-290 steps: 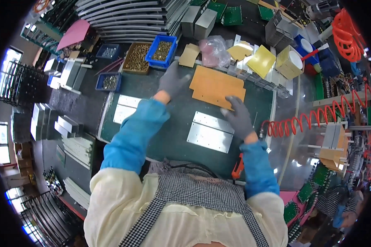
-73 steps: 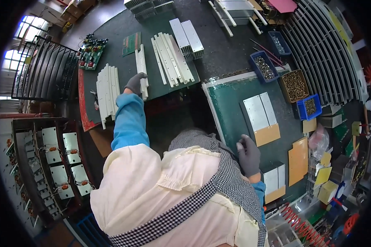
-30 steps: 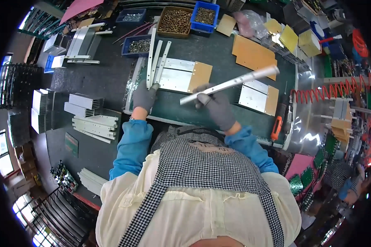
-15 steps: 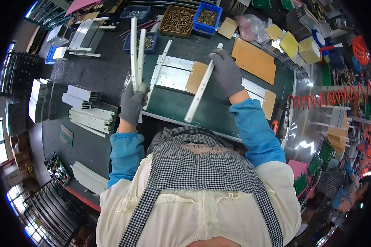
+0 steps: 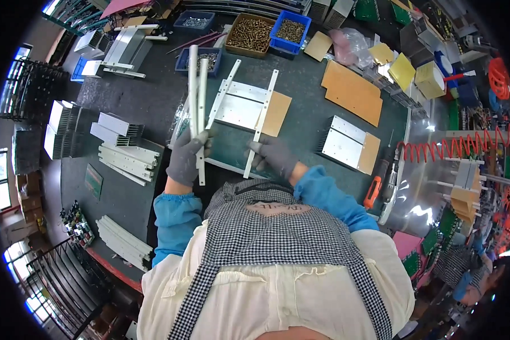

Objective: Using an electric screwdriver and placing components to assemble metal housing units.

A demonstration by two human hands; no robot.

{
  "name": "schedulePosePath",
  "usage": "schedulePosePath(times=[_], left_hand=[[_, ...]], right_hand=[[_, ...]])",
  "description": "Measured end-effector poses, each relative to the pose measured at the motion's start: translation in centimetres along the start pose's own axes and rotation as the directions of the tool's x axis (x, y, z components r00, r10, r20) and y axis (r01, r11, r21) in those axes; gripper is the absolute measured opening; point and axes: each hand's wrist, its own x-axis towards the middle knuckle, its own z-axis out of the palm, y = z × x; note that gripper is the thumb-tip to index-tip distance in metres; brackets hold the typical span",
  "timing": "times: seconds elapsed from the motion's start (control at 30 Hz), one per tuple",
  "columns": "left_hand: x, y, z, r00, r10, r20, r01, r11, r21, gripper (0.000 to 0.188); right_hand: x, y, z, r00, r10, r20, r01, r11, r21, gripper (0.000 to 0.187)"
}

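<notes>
My left hand (image 5: 187, 156), in a grey glove, grips two long white metal strips (image 5: 195, 96) that point away from me over the green mat (image 5: 311, 122). My right hand (image 5: 272, 154), also gloved, holds the near end of another white strip (image 5: 262, 120), which lies along the right edge of a shiny metal plate (image 5: 238, 107). A further white strip (image 5: 223, 95) lies along that plate's left edge. A tan board (image 5: 276, 113) pokes out from under the plate's right side.
A second metal plate with tan backing (image 5: 348, 144) lies to the right, near an orange-handled driver (image 5: 374, 190) and a red coiled hose (image 5: 453, 148). Bins of screws (image 5: 249, 35) stand at the back. Stacks of white metal parts (image 5: 127, 161) fill the dark table on my left.
My right hand has brought its strip down from mid-air onto the right edge of the plate. My left hand still holds its strips, now lower and nearer the mat.
</notes>
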Motion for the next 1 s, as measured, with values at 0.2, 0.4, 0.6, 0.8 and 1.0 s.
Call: schedulePosePath(times=[0.2, 0.4, 0.6, 0.8, 1.0], left_hand=[[-0.4, 0.4, 4.4, 0.966, -0.156, 0.205, 0.129, 0.982, 0.136, 0.044], [-0.3, -0.8, 8.3, 0.924, -0.213, 0.317, 0.204, 0.977, 0.061, 0.054], [0.5, -2.1, 12.3, 0.791, -0.323, 0.52, 0.169, 0.932, 0.322, 0.048], [0.9, -5.8, 15.4, 0.72, -0.24, 0.652, -0.148, 0.864, 0.481, 0.049], [1.9, -3.7, 16.6, 0.974, 0.117, 0.193, -0.186, 0.902, 0.389, 0.045]], right_hand=[[2.1, 1.5, -1.1, 0.999, 0.043, 0.003, -0.043, 0.996, 0.082, 0.031], [-3.1, 1.1, -2.3, 0.989, 0.076, -0.131, -0.082, 0.996, -0.046, 0.043], [-9.5, -3.0, -7.0, 0.762, -0.463, -0.452, 0.382, 0.886, -0.264, 0.039], [-13.2, -2.6, -12.2, 0.8, -0.392, -0.454, 0.526, 0.822, 0.216, 0.031], [-22.1, -1.7, -14.5, 0.216, -0.729, -0.649, 0.816, 0.5, -0.29, 0.023]])
